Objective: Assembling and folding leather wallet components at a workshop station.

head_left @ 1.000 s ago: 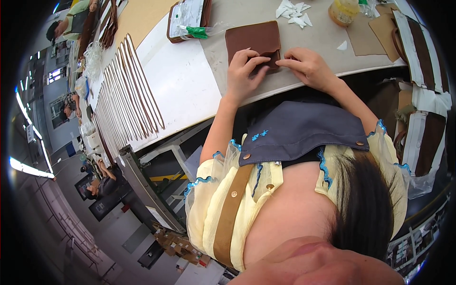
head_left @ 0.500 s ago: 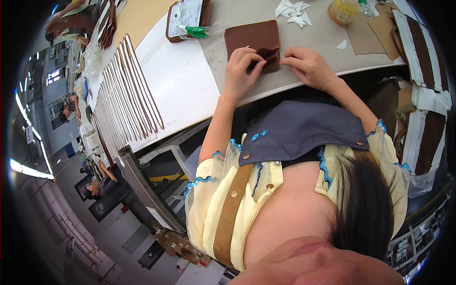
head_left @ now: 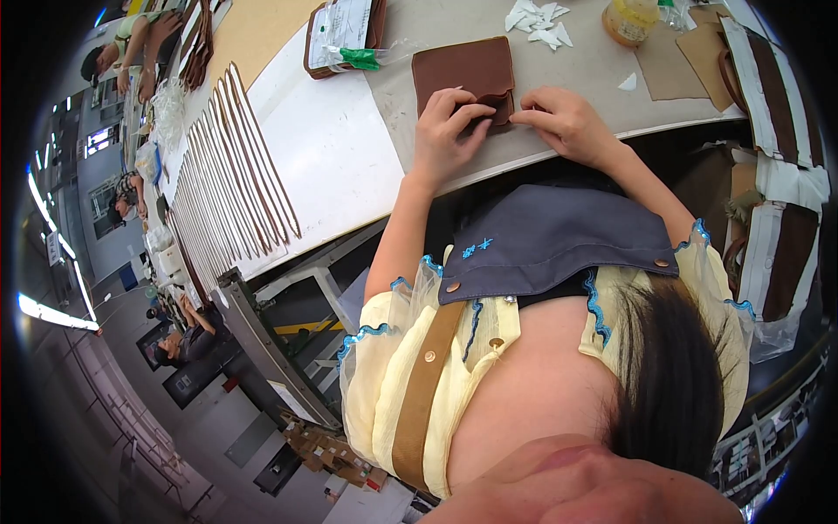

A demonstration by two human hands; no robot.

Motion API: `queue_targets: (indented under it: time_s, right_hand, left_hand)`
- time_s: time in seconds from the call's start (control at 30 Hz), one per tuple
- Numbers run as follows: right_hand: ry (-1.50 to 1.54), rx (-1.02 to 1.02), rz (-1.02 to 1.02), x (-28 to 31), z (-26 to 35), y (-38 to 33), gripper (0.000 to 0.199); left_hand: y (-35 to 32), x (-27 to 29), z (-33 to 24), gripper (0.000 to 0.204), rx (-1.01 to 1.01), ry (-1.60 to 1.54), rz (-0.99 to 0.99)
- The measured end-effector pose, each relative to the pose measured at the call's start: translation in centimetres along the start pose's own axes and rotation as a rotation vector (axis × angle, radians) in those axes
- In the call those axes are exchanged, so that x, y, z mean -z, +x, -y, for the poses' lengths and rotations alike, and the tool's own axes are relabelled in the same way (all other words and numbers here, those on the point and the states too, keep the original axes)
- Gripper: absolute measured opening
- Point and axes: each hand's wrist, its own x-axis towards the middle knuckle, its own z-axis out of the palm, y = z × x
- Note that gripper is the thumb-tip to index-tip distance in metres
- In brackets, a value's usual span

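Observation:
A brown leather piece (head_left: 463,72), squarish like a wallet or pouch panel, lies on the grey table mat near the front edge. Its lower right part is lifted and folded open in layers. My left hand (head_left: 447,135) lies over the lower left of the leather, its fingers curled and gripping the raised flap. At the lower right corner, my right hand (head_left: 563,122) has thumb and forefinger pinched together against the leather's edge. Anything small between those fingertips is too tiny to make out.
Long thin brown strips (head_left: 236,166) lie in a row on the left. A bundle of brown pieces (head_left: 345,39) in plastic sits behind. White scraps (head_left: 537,19), a yellowish jar (head_left: 630,22) and tan sheets (head_left: 672,65) lie farther right. Bags (head_left: 772,96) stand at the right edge.
My right hand has shifted slightly left, its fingertips now at the leather's corner. My left fingers have moved a little on the flap. At the far left, a person's posture has changed.

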Motion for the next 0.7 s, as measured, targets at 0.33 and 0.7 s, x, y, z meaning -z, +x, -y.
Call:
queue_targets:
  time_s: [0.33,0.7]
  right_hand:
    - [0.006,-0.038,-0.007,-0.11,0.16,-0.05,0.047]
    - [0.034,-0.044,-0.017,-0.25,0.06,0.09,0.033]
  left_hand:
    - [-0.04,0.16,-0.02,0.018,0.037,0.019,0.012]
    - [-0.15,-0.55,-0.13,0.014,0.162,-0.022,-0.077]
